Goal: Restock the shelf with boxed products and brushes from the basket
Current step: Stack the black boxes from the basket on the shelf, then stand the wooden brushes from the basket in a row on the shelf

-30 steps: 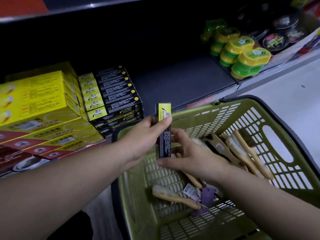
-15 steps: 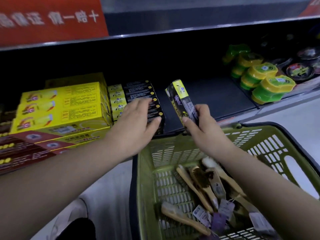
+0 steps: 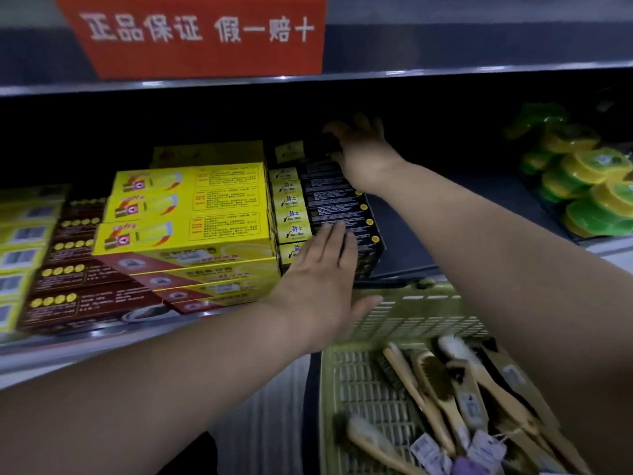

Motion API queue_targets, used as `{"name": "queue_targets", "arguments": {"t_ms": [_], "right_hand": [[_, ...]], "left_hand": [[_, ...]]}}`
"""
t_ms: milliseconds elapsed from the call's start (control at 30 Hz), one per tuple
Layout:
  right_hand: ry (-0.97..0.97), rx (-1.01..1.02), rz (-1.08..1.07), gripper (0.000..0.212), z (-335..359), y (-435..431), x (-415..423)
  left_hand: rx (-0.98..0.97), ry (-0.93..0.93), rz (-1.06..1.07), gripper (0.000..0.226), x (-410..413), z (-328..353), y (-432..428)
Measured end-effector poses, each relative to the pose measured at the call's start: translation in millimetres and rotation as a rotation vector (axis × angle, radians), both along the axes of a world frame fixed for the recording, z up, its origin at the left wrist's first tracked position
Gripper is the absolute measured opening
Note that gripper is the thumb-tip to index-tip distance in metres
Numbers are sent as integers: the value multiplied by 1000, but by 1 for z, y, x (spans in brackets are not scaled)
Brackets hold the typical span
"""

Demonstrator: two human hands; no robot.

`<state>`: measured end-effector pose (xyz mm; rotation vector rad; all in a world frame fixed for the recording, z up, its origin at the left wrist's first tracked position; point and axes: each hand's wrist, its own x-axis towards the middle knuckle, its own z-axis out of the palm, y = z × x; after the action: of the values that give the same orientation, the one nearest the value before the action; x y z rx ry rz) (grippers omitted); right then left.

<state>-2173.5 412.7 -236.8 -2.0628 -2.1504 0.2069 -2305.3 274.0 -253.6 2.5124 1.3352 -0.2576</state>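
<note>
A stack of black-and-yellow boxes (image 3: 329, 204) stands on the dark shelf (image 3: 411, 231). My left hand (image 3: 322, 269) lies flat and open against the stack's front, fingers on the top front box. My right hand (image 3: 363, 149) reaches deep into the shelf and grips the right end of one more black-and-yellow box (image 3: 291, 150) at the back of the stack's top. That spot is dark. The green basket (image 3: 404, 323) sits below the shelf edge at lower right, with several wooden brushes (image 3: 442, 382) and their tags in it.
Large yellow boxes (image 3: 191, 207) and brown boxes (image 3: 78, 269) fill the shelf left of the stack. Green-and-yellow round tins (image 3: 589, 186) sit at the far right. Bare shelf lies between stack and tins. A red sign (image 3: 198, 32) hangs on the shelf above.
My right hand carried the box from above the basket up into the shelf, to the back of the stack. My left hand slid onto the stack's front. The view tilted upward.
</note>
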Motion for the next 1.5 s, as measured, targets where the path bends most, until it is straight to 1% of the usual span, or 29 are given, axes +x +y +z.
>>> {"name": "queue_targets", "arguments": {"t_ms": [100, 200, 467, 600, 667, 767, 933, 1033, 1100, 1233, 1367, 1433, 1500], "right_hand": [[-3, -149, 6, 48, -8, 13, -9], [58, -255, -7, 50, -14, 18, -8], [142, -287, 34, 47, -22, 10, -2], [157, -314, 28, 52, -19, 2, -1], [158, -284, 40, 56, -13, -6, 3], [221, -201, 64, 53, -1, -32, 20], [262, -226, 138, 38, 17, -122, 63], [323, -198, 104, 35, 19, -183, 80], [333, -208, 78, 36, 6, -216, 89], [258, -410, 13, 34, -48, -265, 114], [177, -647, -155, 32, -88, -297, 144], [188, -677, -220, 34, -99, -303, 152], [214, -665, -250, 44, -109, -301, 153]], "left_hand": [[-8, -10, -5, 86, -1, -3, 0], [-3, -29, -16, 86, -3, -4, 1], [-2, -60, -3, 85, -1, -9, 1], [-23, -119, 41, 84, 1, -12, 1], [-30, -172, 57, 81, 2, -12, 2], [-47, -270, 68, 74, 1, -9, 3], [-48, -393, 58, 64, -2, 1, 2], [7, -486, -38, 53, 3, 8, -9], [-15, -517, -132, 44, 14, 10, -19], [-149, -478, -250, 34, 40, 3, -37], [-286, -364, -316, 30, 63, -13, -52], [-335, -321, -350, 28, 72, -25, -60], [-402, -281, -352, 25, 75, -40, -71]]}}
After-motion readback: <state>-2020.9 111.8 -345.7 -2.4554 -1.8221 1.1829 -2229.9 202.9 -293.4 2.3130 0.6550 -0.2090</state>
